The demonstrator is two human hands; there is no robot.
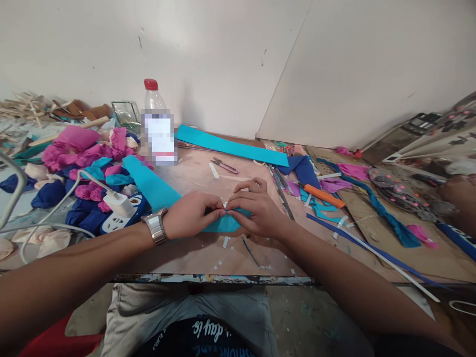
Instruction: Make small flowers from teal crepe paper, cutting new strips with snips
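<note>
Where the two hands meet over the middle of the desk (193, 258), a flat strip of teal foam sheet (156, 188) runs in from the left and ends under the fingers. The left hand (191, 214), with a steel-link watch (156, 226) on its wrist, pinches the strip's end with closed fingers; the right hand (256, 210) pinches the same spot from the other side, fingertips touching the left ones. The sheet looks smooth and matte, cut with straight edges.

A second, longer teal strip (232, 146) lies further back near the wall. To the left is a heap of crumpled pink, blue and cream pieces (80, 163), soft and bunched, with a white plug and cable (117, 203) resting on a power strip just beside it. A clear plastic bottle (156, 126) with a red cap stands upright behind. Small thread snips (225, 165) lie flat between bottle and hands. On the right sit an orange cutter (323, 196), thin offcuts and a twisted teal cord (379, 210).

The desk top is worn, pale brown board, scuffed and flecked with paper bits. Plain white walls, lightly marked, close in behind.
</note>
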